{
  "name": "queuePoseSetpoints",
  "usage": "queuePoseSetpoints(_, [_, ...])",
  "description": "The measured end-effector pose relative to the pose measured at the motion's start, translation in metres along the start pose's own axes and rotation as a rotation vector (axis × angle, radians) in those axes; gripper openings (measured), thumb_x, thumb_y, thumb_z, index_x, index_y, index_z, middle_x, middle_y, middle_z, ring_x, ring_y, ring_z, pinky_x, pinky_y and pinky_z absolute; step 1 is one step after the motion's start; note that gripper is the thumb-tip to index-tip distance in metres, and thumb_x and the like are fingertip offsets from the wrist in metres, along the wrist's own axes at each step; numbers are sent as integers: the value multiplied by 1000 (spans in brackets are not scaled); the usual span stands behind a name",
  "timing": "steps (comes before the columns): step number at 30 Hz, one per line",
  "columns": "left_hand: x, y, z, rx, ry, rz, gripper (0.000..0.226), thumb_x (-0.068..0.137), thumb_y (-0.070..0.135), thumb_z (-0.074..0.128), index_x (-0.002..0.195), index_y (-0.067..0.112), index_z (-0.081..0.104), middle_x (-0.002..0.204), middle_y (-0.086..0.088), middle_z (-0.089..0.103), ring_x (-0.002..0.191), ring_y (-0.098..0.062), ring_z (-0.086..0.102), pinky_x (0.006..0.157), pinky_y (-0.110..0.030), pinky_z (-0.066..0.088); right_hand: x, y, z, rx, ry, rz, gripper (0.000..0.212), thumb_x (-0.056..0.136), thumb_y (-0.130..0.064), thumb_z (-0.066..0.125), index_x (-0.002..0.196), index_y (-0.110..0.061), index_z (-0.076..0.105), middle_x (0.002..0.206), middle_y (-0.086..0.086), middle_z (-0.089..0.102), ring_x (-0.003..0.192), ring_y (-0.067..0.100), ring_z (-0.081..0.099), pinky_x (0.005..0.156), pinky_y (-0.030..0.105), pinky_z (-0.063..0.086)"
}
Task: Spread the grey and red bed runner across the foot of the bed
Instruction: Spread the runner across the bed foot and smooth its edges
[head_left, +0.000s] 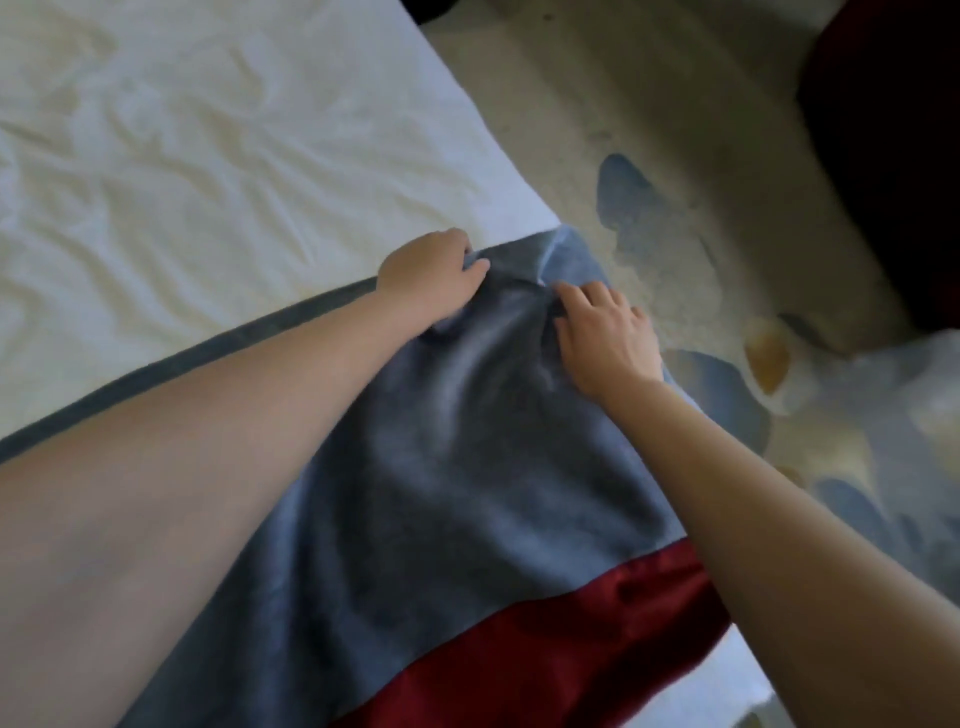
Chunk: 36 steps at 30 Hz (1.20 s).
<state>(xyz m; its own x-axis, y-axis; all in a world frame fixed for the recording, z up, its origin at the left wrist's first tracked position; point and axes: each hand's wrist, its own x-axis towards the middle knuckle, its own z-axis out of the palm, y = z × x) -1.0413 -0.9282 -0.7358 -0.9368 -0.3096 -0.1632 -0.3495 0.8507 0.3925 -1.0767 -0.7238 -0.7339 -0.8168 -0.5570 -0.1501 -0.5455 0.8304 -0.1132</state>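
Note:
The grey and red bed runner (447, 467) lies across the white bed (182, 171), its grey part uppermost and a red satin band (545, 639) along the near side. Its far end hangs over the bed's right edge. My left hand (428, 273) grips the runner's upper edge near that end, fingers curled into the fabric. A little to the right, my right hand (602, 332) rests on the grey cloth with fingers spread, pressing into a fold. Wrinkles bunch between the two hands.
The white sheet is creased on the left. Right of the bed is a beige carpet (649, 104) with blue and yellow shapes. A dark piece of furniture (893, 156) stands at the upper right.

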Motion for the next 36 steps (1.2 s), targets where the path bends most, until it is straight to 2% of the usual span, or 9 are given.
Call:
queuePoseSetpoints(5, [16,52,16,60,45,92,29,94,36,46,105,11,57,107,-12,60,97,-34,57,73,-40,44,-19,35,7,-32,-3,39,49,96,-38,40,144,-26,33,134,4,49,122,28,46,96,40,37])
queuePoseSetpoints(12, [16,102,34,112,62,166,33,93,28,47,120,12,55,119,-16,55,108,-37,52,85,-44,43,-70,68,-13,37,46,215,44,97,-43,36,134,-21,44,124,6,54,117,29,49,91,41,39])
queuePoseSetpoints(18, [9,109,33,252,-24,171,26,90,13,48,107,20,66,115,-18,53,105,-40,52,85,-46,44,-164,111,-1,-6,-58,659,34,93,-41,43,114,-16,50,113,12,55,107,33,51,79,40,43])
queuePoseSetpoints(20, [8,110,32,271,-35,161,26,89,11,49,104,21,68,115,-17,52,104,-39,53,85,-46,45,-184,123,9,14,-150,845,38,93,-46,40,113,-16,51,111,15,57,105,36,54,77,39,44])
queuePoseSetpoints(23, [9,110,35,280,-27,143,24,88,10,52,103,21,67,114,-17,52,103,-40,53,86,-46,46,-197,129,24,67,-234,965,43,96,-49,32,117,-15,50,115,18,54,105,37,56,69,37,39])
queuePoseSetpoints(26, [10,110,41,293,4,138,21,88,9,55,100,20,67,111,-18,54,101,-41,54,86,-47,46,-197,127,29,184,-173,962,26,98,-25,36,119,-13,47,120,21,51,108,39,53,69,36,34])
queuePoseSetpoints(29, [12,110,44,287,28,133,20,86,7,57,97,19,68,109,-17,58,99,-40,57,84,-47,49,-192,128,26,250,-52,851,28,92,-2,35,114,-9,51,113,19,52,104,38,52,70,34,33])
queuePoseSetpoints(32, [17,109,44,234,34,135,24,83,4,57,92,20,71,106,-15,62,96,-39,59,83,-46,51,-186,135,20,296,34,790,27,87,5,35,104,-3,55,109,20,49,93,38,54,70,34,38])
queuePoseSetpoints(36, [26,110,37,124,123,169,30,79,1,51,89,17,74,101,-17,67,93,-40,60,82,-42,50,-183,168,16,323,170,833,33,89,3,37,108,-6,62,110,19,49,91,40,56,77,35,42])
